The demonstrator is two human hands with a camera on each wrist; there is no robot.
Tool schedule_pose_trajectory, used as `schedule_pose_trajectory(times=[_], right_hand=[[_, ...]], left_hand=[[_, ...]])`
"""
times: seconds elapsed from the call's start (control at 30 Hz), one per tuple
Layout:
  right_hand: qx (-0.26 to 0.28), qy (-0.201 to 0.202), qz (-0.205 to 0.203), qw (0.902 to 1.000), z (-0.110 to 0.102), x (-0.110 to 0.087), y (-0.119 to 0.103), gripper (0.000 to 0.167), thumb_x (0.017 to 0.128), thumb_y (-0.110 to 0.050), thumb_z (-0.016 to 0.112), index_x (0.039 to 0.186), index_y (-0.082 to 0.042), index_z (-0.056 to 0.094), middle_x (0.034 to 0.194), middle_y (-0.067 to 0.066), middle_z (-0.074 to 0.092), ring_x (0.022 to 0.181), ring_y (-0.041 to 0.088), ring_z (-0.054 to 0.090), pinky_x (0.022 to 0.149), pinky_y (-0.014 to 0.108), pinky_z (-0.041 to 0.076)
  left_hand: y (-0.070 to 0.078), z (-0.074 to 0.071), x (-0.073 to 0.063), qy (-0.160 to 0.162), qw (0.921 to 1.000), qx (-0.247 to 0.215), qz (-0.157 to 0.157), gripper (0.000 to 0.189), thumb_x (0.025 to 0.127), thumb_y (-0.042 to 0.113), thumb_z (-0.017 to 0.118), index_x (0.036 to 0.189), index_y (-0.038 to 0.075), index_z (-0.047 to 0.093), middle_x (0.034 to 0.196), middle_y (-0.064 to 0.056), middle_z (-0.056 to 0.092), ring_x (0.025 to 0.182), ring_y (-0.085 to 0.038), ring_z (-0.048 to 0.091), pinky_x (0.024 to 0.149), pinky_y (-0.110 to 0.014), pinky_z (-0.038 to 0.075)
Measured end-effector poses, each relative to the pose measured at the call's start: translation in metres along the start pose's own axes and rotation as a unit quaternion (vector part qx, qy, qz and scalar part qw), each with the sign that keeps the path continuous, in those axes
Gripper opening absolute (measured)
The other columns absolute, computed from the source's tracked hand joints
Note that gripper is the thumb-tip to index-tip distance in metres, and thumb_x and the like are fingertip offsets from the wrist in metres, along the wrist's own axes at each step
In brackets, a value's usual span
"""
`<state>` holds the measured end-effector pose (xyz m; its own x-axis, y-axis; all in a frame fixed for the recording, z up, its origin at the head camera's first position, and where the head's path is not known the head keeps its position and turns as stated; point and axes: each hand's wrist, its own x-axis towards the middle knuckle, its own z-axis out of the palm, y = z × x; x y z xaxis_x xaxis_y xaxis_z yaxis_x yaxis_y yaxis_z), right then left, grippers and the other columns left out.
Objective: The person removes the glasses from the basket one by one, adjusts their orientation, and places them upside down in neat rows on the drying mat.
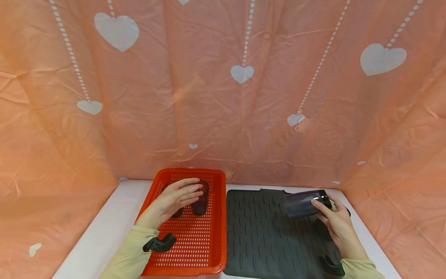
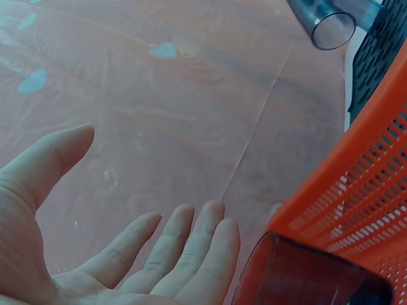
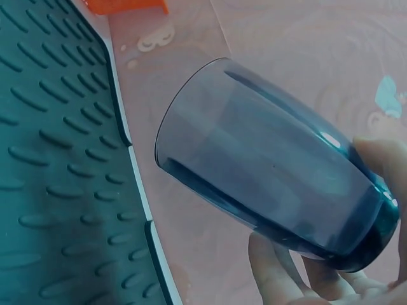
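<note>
My right hand (image 1: 337, 223) grips a dark, see-through tumbler (image 1: 300, 204) near its thick base. The tumbler lies tipped on its side in the air over the black ridged mat (image 1: 258, 236), its open mouth pointing left. In the right wrist view, thumb and fingers wrap the base end of the tumbler (image 3: 273, 165). My left hand (image 1: 174, 201) hovers over the far part of the red basket (image 1: 217, 232), fingers extended and holding nothing. Beside its fingertips a dark tumbler (image 1: 199, 204) stands in the basket. Another tumbler (image 1: 177, 213) there is partly hidden by the hand.
The basket and the mat lie side by side on a white table (image 1: 94, 228). A pinkish-orange sheet (image 1: 209, 97) with white hearts hangs behind and along both sides. The basket's perforated wall (image 2: 362, 171) rises between the left hand and the mat.
</note>
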<state>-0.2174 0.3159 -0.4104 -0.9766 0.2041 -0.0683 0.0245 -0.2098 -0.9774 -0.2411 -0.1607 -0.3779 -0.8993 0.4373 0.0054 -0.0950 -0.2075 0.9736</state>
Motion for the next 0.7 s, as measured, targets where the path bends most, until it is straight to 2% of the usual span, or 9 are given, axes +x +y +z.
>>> schedule_pose_trajectory(times=[0.17, 0.33, 0.43, 0.53, 0.63, 0.7], right_hand=[[-0.016, 0.000, 0.007, 0.9998, -0.005, -0.003, -0.002, 0.068, 0.086, -0.006, 0.071, 0.140, -0.017, 0.032, 0.111, -0.017, 0.053, 0.096, -0.005, 0.057, 0.076, 0.018, 0.050], [-0.031, 0.005, 0.015, 0.9994, -0.007, -0.003, -0.002, 0.077, 0.086, -0.007, 0.071, 0.147, -0.016, 0.025, 0.136, -0.001, 0.038, 0.097, -0.008, 0.055, 0.077, 0.017, 0.050], [-0.032, 0.008, 0.011, 0.9994, -0.008, -0.002, -0.001, 0.077, 0.086, -0.005, 0.071, 0.147, -0.017, 0.026, 0.147, 0.002, 0.027, 0.097, -0.009, 0.054, 0.077, 0.016, 0.050], [-0.037, 0.010, 0.006, 0.9993, -0.009, -0.002, -0.001, 0.072, 0.085, -0.004, 0.072, 0.143, -0.021, 0.032, 0.144, 0.000, 0.031, 0.096, -0.008, 0.055, 0.076, 0.016, 0.050], [-0.054, 0.017, 0.002, 0.9984, -0.010, -0.002, 0.000, 0.069, 0.084, -0.006, 0.074, 0.139, -0.025, 0.036, 0.132, -0.009, 0.041, 0.094, -0.007, 0.057, 0.075, 0.016, 0.050], [-0.074, 0.021, 0.000, 0.9970, -0.011, -0.002, -0.001, 0.073, 0.083, -0.008, 0.075, 0.141, -0.024, 0.035, 0.124, -0.015, 0.046, 0.093, -0.007, 0.057, 0.074, 0.015, 0.050]], left_hand=[[0.003, -0.011, -0.005, 0.007, 0.9998, 0.004, 0.017, 0.058, 0.100, 0.016, 0.053, 0.146, -0.006, 0.026, 0.144, -0.026, 0.038, 0.125, -0.037, 0.047, 0.104, -0.043, 0.037], [0.005, -0.022, -0.010, 0.009, 0.9996, -0.002, 0.027, 0.058, 0.100, 0.015, 0.050, 0.147, -0.007, 0.023, 0.144, -0.024, 0.038, 0.127, -0.037, 0.044, 0.104, -0.044, 0.036], [0.006, -0.026, -0.012, 0.010, 0.9996, 0.002, 0.026, 0.059, 0.101, 0.015, 0.050, 0.147, -0.008, 0.021, 0.144, -0.022, 0.039, 0.128, -0.037, 0.043, 0.105, -0.044, 0.035], [0.006, -0.028, -0.014, 0.011, 0.9995, 0.004, 0.028, 0.059, 0.101, 0.016, 0.050, 0.147, -0.008, 0.022, 0.145, -0.025, 0.037, 0.130, -0.040, 0.040, 0.105, -0.045, 0.035], [0.007, -0.032, -0.015, 0.017, 0.9994, 0.008, 0.029, 0.057, 0.101, 0.016, 0.050, 0.146, -0.008, 0.024, 0.145, -0.025, 0.036, 0.130, -0.041, 0.038, 0.105, -0.043, 0.035], [0.008, -0.035, -0.017, 0.020, 0.9992, 0.006, 0.033, 0.057, 0.101, 0.015, 0.050, 0.146, -0.008, 0.024, 0.144, -0.024, 0.038, 0.130, -0.040, 0.039, 0.105, -0.042, 0.036]])
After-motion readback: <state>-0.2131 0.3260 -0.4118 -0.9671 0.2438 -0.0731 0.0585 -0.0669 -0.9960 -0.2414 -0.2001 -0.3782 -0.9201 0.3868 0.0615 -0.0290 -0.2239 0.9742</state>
